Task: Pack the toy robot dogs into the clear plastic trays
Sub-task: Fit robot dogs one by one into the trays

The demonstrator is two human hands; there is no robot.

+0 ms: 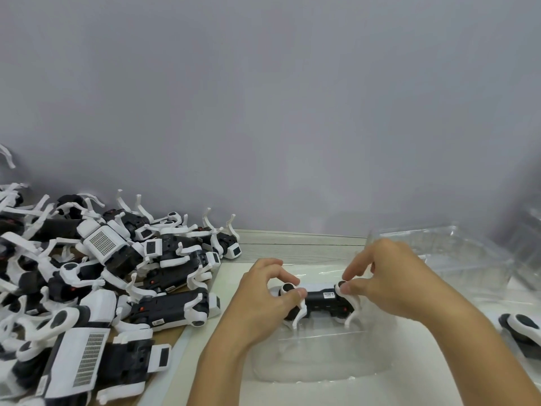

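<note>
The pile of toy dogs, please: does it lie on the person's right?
No, the pile of toy dogs lies left of both hands.

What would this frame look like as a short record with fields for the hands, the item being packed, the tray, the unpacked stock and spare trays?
left hand: left hand pinches one end of the toy robot dog
right hand: right hand pinches the other end
item: toy robot dog lies belly up, white legs showing, over the clear plastic tray
seating: cannot tell if fully seated
unpacked stock: pile of toy robot dogs on the left
spare trays: stack of clear trays at right rear
other: another toy dog at right edge
</note>
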